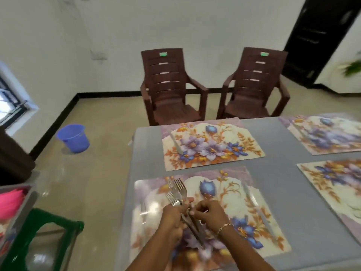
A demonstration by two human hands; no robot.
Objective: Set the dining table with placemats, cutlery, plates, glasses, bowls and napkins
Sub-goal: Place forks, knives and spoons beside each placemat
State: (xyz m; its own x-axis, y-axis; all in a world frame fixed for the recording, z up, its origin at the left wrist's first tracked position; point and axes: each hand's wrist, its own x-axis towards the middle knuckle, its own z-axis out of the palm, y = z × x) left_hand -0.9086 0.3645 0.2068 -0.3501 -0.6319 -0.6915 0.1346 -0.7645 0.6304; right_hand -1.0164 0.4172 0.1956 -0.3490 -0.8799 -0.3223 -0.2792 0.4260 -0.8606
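Observation:
My left hand (172, 216) grips a bundle of forks (178, 190), tines pointing up, above the near floral placemat (263, 227). My right hand (210, 213) pinches one piece in the bundle at its handle. On this near mat a fork (143, 211) lies at the left and a knife (257, 208) at the right. The far floral placemat (213, 145) carries a knife (175, 143) on its left side. Two more floral placemats (328, 133) (336, 182) lie at the right on the grey table (277, 173).
Two brown plastic chairs (168, 87) (254, 85) stand beyond the table's far edge. A blue bucket (74, 137) sits on the floor at the left. A green stool (39, 241) and a tray with pink items (11, 200) are at the near left.

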